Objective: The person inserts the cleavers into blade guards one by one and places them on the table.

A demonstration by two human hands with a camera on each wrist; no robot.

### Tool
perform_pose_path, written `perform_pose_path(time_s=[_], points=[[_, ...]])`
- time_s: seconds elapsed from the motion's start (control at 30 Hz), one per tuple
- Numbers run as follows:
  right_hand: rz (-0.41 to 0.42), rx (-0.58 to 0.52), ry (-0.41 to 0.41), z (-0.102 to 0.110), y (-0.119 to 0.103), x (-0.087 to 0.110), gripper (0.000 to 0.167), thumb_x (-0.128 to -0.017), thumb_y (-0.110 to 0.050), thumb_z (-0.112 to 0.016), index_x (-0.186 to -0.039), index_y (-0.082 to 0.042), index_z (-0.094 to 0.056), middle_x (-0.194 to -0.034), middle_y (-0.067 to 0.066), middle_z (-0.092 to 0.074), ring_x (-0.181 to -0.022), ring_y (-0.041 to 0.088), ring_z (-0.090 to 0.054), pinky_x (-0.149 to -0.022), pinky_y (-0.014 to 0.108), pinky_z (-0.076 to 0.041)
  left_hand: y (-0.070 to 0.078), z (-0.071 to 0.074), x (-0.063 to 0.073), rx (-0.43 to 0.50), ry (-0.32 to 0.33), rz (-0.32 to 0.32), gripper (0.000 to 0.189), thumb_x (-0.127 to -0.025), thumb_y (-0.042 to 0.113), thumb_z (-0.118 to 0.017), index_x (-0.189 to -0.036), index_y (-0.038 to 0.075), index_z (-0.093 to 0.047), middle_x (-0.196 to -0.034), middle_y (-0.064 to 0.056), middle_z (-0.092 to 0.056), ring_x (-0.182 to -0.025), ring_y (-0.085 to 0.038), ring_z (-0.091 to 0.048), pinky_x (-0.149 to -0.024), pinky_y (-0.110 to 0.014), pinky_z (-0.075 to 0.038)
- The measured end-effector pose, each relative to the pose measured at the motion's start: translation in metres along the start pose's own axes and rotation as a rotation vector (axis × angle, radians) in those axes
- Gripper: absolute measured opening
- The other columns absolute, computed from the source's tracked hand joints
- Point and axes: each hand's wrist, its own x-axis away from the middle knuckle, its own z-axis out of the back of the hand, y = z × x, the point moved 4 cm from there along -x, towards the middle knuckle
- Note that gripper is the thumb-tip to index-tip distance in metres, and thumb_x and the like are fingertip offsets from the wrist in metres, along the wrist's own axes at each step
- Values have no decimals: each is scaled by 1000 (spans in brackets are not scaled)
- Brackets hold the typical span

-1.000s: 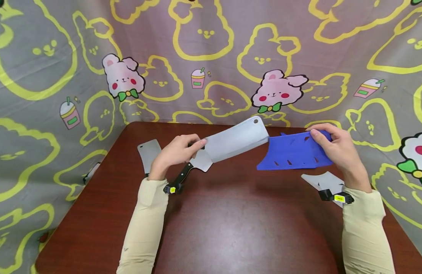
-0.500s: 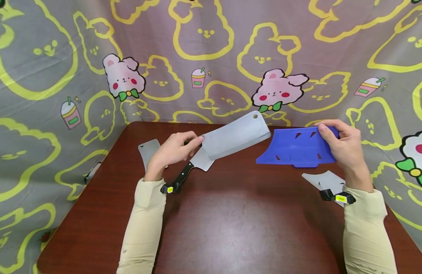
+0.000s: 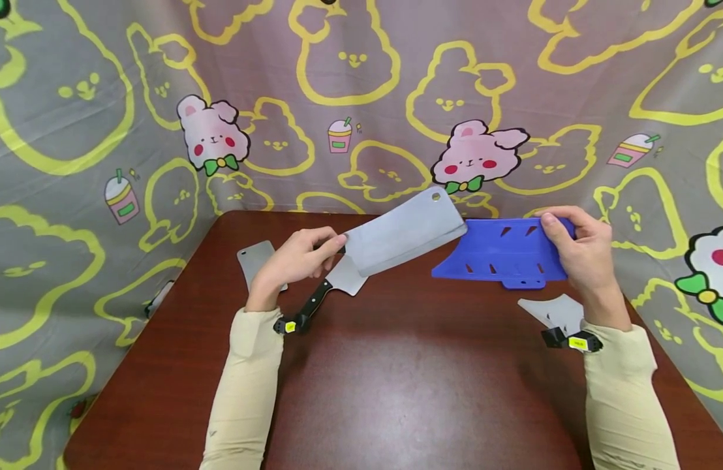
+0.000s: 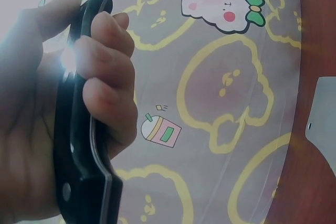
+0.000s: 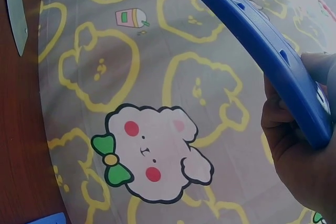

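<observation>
My left hand [image 3: 297,260] holds a large cleaver [image 3: 405,232] in the air, its broad grey blade slanting up to the right. In the left wrist view, fingers curl round the black riveted handle [image 4: 79,150]. My right hand [image 3: 584,251] grips the right end of a blue plastic piece [image 3: 502,248] with triangular slots and a curved left edge. It appears as a thin blue strip edge-on in the right wrist view. The cleaver's far corner overlaps the blue piece's upper left corner in the head view; whether they touch I cannot tell.
A smaller black-handled cleaver [image 3: 348,279] lies below the raised blade. Another cleaver [image 3: 256,258] lies at the left, partly behind the left hand. A pale slotted piece [image 3: 552,310] sits near the right wrist. Blue plastic [image 3: 523,285] shows beneath the held piece. A patterned curtain surrounds the table [image 3: 397,391].
The blue piece has risen and tilted to show more of its slotted face, shifting slightly right and then back left. The cleaver's far end has tipped up a little.
</observation>
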Motion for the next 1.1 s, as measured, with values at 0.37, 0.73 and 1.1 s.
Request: perform_pose_path(time_s=[0.37,0.73,1.1], points=[[-35,0,-5,1,-1,0,17,-90,9,-60,-100,23,-60,-89,1,-75,-68,7,-67,-58,14,-51,-2,0,-1,4,-5,-6,40,-102,44,-48,-78,14,-57,-63,-6,-56,-50,-23,-54,-53,-34,-47],[-40,-84,20,-1,1,2,15,-89,10,-60,-99,21,-62,-91,7,-75,-71,9,-67,-61,14,-52,4,2,0,11,22,-31,43,-100,48,-51,-77,13,-63,-55,-2,-53,-45,-20,-51,-44,-31,-38],[13,-68,22,6,-8,0,14,-89,13,-59,-98,22,-63,-91,6,-75,-69,10,-67,-59,15,-53,10,-3,6,120,-84,-16,36,-98,45,-57,-78,17,-64,-49,-5,-42,-39,-21,-39,-39,-31,-32]])
